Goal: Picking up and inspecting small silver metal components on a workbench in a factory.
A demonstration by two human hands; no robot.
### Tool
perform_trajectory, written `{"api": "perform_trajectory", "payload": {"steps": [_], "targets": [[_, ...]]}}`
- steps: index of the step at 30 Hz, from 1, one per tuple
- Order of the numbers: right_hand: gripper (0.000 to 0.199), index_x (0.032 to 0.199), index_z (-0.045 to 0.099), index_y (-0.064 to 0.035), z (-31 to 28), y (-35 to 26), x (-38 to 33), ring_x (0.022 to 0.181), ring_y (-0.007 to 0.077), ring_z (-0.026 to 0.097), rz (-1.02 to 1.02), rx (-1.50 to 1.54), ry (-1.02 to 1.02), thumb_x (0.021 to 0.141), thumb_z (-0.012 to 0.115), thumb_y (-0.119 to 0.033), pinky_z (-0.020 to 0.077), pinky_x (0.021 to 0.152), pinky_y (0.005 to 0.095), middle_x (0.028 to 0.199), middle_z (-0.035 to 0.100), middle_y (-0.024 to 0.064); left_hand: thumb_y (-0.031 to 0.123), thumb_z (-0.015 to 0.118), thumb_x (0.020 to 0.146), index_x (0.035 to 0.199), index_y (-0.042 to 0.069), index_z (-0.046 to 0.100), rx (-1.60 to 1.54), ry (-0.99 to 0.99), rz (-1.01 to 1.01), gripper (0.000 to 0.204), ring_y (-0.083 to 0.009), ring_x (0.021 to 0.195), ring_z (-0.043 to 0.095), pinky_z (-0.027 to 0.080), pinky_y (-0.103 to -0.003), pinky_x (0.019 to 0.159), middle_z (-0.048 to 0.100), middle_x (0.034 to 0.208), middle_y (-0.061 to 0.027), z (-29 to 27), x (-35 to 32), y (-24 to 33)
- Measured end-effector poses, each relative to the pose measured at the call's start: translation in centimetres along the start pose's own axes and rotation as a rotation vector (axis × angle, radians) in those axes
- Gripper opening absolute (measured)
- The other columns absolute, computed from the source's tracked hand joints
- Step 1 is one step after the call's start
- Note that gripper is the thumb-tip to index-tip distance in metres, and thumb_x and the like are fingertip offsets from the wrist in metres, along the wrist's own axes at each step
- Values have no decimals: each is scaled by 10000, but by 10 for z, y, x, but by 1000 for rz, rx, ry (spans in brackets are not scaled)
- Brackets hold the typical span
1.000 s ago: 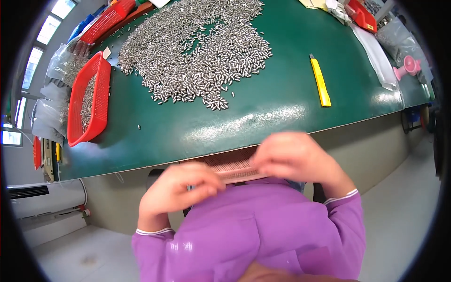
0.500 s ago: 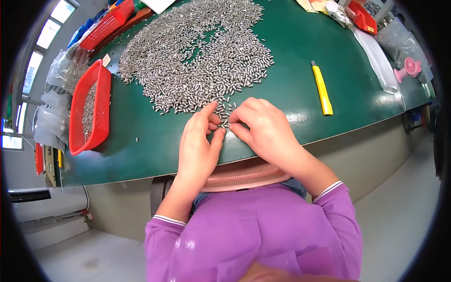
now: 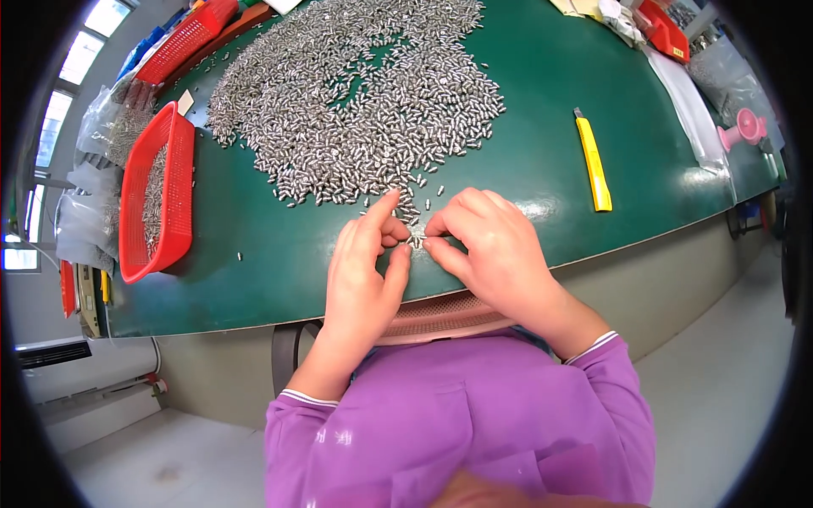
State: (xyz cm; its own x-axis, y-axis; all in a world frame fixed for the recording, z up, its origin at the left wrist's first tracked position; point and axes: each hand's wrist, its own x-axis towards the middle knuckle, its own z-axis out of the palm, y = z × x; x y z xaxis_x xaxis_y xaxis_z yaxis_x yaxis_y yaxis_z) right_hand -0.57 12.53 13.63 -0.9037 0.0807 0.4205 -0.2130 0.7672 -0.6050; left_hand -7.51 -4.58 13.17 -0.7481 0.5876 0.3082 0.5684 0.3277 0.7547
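A big heap of small silvery metal parts (image 3: 373,110), stubby and pointed, spreads over the green table (image 3: 542,152). From its near edge a thin trail of the same parts runs down between my hands. My left hand (image 3: 362,267) rests beside the trail, thumb and index finger apart, fingertips close to a few parts. On the other side, my right hand (image 3: 495,241) is bent in a pinch, thumb and index tips at the parts. Whether a part sits between those tips is too small to tell. A few loose parts lie just beyond the right fingers.
A red plastic basket (image 3: 180,190) with similar parts stands at the left. At the right lies a yellow utility knife (image 3: 594,165). Farther right are a pink stand-like object (image 3: 745,129) and a red bin (image 3: 663,32). A pink basket (image 3: 440,317) sits below the table edge at my lap.
Both hands have come slightly nearer to me and a little to the right in the picture, still facing each other. A few parts now lie loose beside the trail near the right fingers.
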Motion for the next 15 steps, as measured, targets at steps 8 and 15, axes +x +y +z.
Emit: {"api": "perform_trajectory", "payload": {"steps": [8, 15], "targets": [[117, 844, 619, -84, -1, -1, 1, 789, 284, 576, -6, -36, -14, 790, 718, -118, 469, 693, 416, 838, 560, 69, -100, 647, 784, 1385, 51, 517, 1, -26, 13, 633, -148, 864, 565, 466, -296, 780, 615, 902, -10, -1, 4, 1], [109, 856, 615, -91, -7, -1, 1, 801, 275, 571, -20, -1, -37, 798, 706, -110, 470, 707, 407, 846, 557, 60, -112, 619, 784, 1391, 51, 504, 14, -108, 62, 638, -158, 880, 572, 470, -299, 793, 619, 917, -18, -8, 3, 2]]}}
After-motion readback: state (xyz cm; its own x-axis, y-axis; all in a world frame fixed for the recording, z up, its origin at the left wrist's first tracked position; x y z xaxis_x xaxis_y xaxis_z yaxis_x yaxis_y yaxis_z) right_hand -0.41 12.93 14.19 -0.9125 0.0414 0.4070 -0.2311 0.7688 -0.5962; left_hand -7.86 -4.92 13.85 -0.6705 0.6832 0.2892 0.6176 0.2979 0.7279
